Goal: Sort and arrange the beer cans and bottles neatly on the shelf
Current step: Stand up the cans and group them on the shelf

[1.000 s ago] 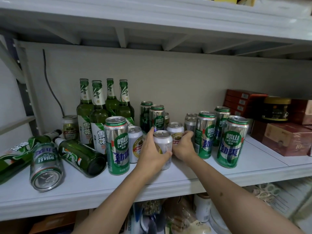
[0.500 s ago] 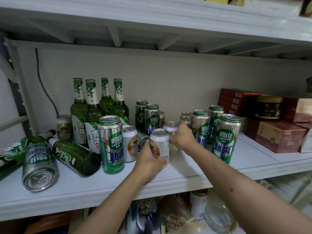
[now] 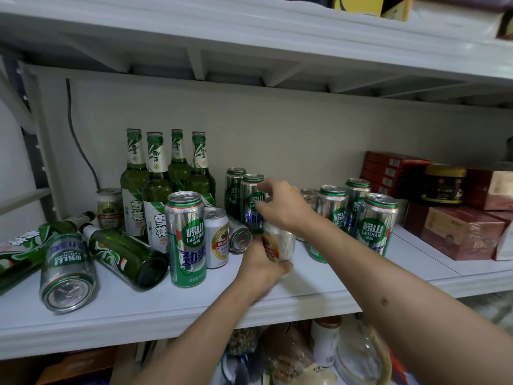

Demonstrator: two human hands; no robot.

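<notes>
In the head view, your left hand (image 3: 261, 262) is curled round a short white can (image 3: 280, 243), gripping it near the base just above the shelf (image 3: 194, 309), at the middle of its front. The can looks tilted and blurred, so its label is hard to read. Your right hand (image 3: 283, 207) hangs over that can with fingers bent, its fingertips (image 3: 262, 187) at the rim of a tall green can (image 3: 252, 201) behind; whether it pinches anything you cannot tell from here. The hands are close together, one above the other. Your right forearm covers the lower parts of the cans (image 3: 355, 215) on the right. Four bottles (image 3: 166, 184) stand at the back left. Two bottles and a can (image 3: 68, 270) lie on their sides at the left, one bottle cut off by the edge.
</notes>
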